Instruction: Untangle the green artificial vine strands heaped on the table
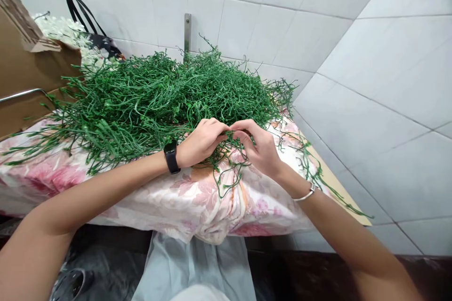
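A big heap of green artificial plant stems (pixel 158 94) lies on a table covered with a pink floral cloth (pixel 169 202). My left hand (pixel 201 141), with a black watch on the wrist, is curled at the front edge of the heap and pinches some stems. Right beside it my right hand (pixel 259 148), a thin bangle on the wrist, has its fingers closed on the same tangle of stems (pixel 229 160) that trails over the table's edge. The fingertips of both hands almost meet.
A white tiled wall (pixel 370 80) stands close behind and to the right. At the left are a cardboard box (pixel 24 61), white artificial flowers (pixel 70 33) and a black-handled bag (pixel 92 33). A clear plastic sheet (pixel 197 268) hangs below the table front.
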Demonstrator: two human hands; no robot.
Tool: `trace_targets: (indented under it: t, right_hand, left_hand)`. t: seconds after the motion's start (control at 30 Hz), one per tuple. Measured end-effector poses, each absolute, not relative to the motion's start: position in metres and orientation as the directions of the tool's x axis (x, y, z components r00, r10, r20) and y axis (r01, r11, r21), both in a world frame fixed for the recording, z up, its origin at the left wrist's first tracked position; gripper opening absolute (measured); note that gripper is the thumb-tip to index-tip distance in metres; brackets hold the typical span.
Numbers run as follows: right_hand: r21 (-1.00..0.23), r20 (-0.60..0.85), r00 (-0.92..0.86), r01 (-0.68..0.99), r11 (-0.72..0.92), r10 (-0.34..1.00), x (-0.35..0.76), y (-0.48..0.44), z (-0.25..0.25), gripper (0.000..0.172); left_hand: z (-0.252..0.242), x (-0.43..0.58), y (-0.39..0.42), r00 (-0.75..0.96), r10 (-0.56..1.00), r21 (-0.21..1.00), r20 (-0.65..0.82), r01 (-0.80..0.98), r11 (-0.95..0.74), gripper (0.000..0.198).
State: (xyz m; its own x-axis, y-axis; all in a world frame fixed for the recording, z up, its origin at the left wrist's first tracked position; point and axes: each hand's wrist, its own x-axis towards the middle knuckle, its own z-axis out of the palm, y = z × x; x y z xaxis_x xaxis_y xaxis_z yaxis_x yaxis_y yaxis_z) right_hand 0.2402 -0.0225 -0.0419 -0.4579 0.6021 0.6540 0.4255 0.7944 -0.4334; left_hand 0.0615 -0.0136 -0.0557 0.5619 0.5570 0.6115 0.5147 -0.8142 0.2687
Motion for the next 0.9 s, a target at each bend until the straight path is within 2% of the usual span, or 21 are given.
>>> trace_targets:
  t: [0.1,0.2,0.37,0.53,0.6,0.7,0.8,0.9]
  right_hand:
    - [-0.677,0.562,-0.407,0.274,0.683,0.72,0.239,-0.024,-0.04,0.025]
    - [-0.822,0.457,-0.403,0.15,0.549,0.793,0.24,-0.023,-0.035,0.03]
    - [-0.952,0.264,-0.454,0.021,0.306,0.851,0.239,-0.021,-0.03,0.035]
    - [-0.989,0.15,-0.425,-0.049,0.142,0.893,0.238,-0.024,-0.026,0.032]
    - [-0.981,0.192,-0.375,-0.091,0.17,0.907,0.244,-0.024,-0.019,0.032]
    - [-0.93,0.363,-0.304,-0.065,0.36,0.881,0.256,-0.022,-0.006,0.027]
    - [-0.786,0.595,-0.159,0.09,0.612,0.788,0.261,-0.017,-0.004,0.021]
    - [-0.643,0.73,-0.036,0.3,0.704,0.682,0.258,-0.011,-0.016,0.016]
  left_hand:
    - [-0.056,0.061,-0.013,0.58,0.541,0.251,0.609,0.506,-0.825,0.023]
    - [-0.057,0.059,-0.011,0.632,0.505,0.232,0.588,0.466,-0.854,0.025]
    - [-0.058,0.058,-0.01,0.721,0.396,0.209,0.568,0.339,-0.917,0.028]
    - [-0.057,0.06,-0.018,0.771,0.317,0.265,0.552,0.198,-0.944,0.032]
    - [-0.055,0.06,-0.02,0.791,0.331,0.343,0.515,0.164,-0.925,0.047]
    - [-0.053,0.059,-0.017,0.772,0.417,0.465,0.48,0.179,-0.867,0.061]
    - [-0.054,0.058,-0.012,0.678,0.515,0.553,0.524,0.189,-0.812,0.056]
    - [-0.054,0.059,-0.01,0.589,0.587,0.6,0.555,0.206,-0.773,0.047]
